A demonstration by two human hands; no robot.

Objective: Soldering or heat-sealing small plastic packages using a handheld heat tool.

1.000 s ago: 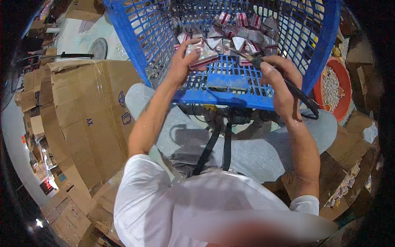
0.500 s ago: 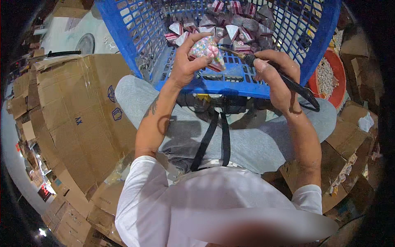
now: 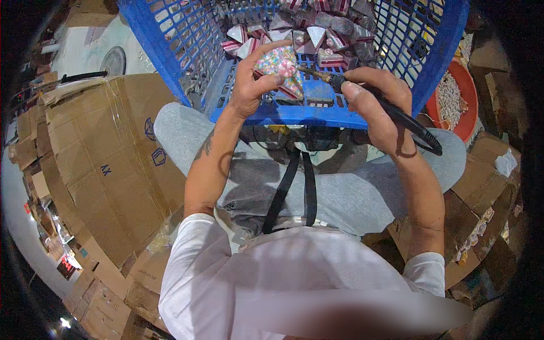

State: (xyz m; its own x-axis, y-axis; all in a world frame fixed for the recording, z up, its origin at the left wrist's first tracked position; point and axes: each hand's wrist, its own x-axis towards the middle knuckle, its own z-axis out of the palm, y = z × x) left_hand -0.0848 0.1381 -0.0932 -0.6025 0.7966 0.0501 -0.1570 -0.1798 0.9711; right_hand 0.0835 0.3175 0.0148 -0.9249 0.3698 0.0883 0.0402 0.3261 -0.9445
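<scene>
My left hand (image 3: 252, 85) grips a small clear packet of pastel sweets (image 3: 281, 67) with a red-striped edge, held over the near rim of a blue plastic crate (image 3: 294, 116). My right hand (image 3: 374, 99) holds a black pen-like tool (image 3: 391, 110) with a cord; its metal tip touches the packet. Several similar triangular packets (image 3: 317, 28) lie piled inside the crate.
Large cardboard boxes (image 3: 107, 153) stand at my left, more cartons at lower left and right. A red bowl of small pale pieces (image 3: 456, 102) sits at the right. My grey-trousered knees lie under the crate, with a black strap (image 3: 286, 192) between them.
My left hand lifted the packet out of the pile and drew it toward the crate's near rim. My right hand brought the tool's tip onto the packet.
</scene>
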